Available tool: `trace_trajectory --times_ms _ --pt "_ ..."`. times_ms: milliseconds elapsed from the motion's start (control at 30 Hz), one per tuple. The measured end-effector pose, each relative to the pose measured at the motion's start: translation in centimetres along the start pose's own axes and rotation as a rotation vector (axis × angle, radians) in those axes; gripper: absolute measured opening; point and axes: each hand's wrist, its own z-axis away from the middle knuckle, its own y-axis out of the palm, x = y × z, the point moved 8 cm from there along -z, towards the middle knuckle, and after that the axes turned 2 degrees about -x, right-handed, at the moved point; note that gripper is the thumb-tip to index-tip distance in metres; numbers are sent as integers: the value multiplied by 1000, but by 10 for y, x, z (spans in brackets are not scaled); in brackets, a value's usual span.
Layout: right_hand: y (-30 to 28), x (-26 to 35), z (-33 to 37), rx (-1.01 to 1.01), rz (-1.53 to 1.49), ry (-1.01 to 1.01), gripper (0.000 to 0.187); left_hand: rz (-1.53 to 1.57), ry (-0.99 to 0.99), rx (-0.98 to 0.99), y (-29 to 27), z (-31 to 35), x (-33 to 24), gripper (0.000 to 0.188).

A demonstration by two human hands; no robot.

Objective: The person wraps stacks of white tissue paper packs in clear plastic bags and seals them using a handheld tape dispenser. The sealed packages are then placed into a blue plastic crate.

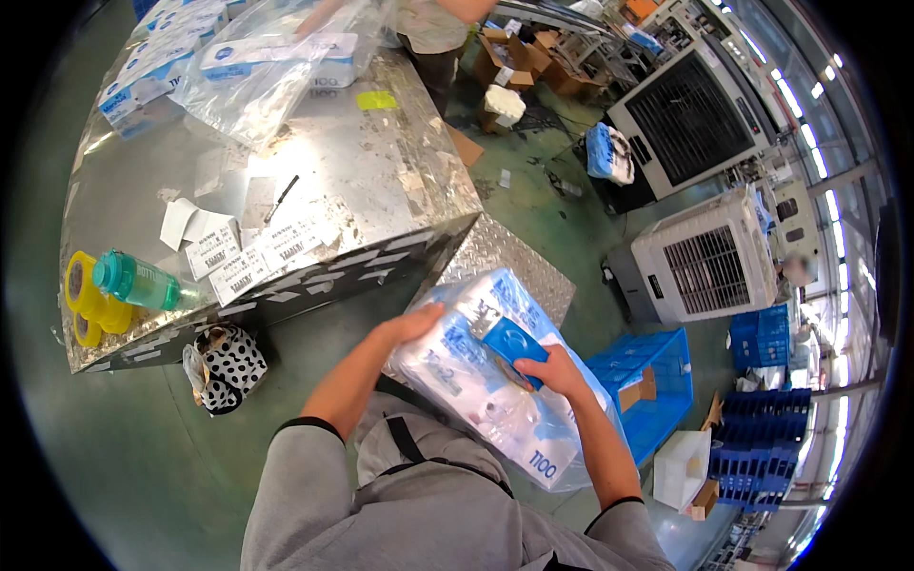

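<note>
A clear plastic bag point(457, 385) packed with white-and-blue tissue packs is in front of my body, tilted, its far end by a metal plate surface. My left hand point(416, 326) grips the bag's upper left side, the fingers curled on the plastic. My right hand point(552, 369) is closed round a blue hand-held tool point(514, 341) that looks like a tape dispenser, held against the top of the bag. Its underside is partly hidden by my fingers and the plastic.
On the metal table point(381, 181) are labels point(238, 271), a pen point(282, 198), a green bottle point(138, 281), yellow tape rolls point(90, 305) and more tissue packs point(143, 95). A blue crate point(657, 395) stands at right, air coolers point(709, 252) beyond. Another person point(433, 38) stands behind the table.
</note>
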Motion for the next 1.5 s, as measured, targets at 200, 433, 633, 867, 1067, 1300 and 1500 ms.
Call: trace_trajectory --times_ms 200,433,633,867,1067,1300,1500 --pt "-2 1 -5 34 26 -69 39 27 222 -914 -38 91 -1 52" --pt "8 5 -20 176 -80 -217 40 -731 942 -774 218 191 -88 25" --pt "9 3 -14 166 -96 -236 44 -869 927 -918 320 131 -136 47" --pt "9 8 -12 176 -202 -304 47 -528 1118 -666 454 79 -128 23" --pt "8 -4 -16 141 -98 -291 52 -477 1234 -822 452 171 -148 34" --pt "19 5 -14 165 -113 -333 50 -700 621 -1087 391 173 -62 47" --pt "13 -1 -21 155 -156 -294 50 -473 641 -597 491 104 -115 55"
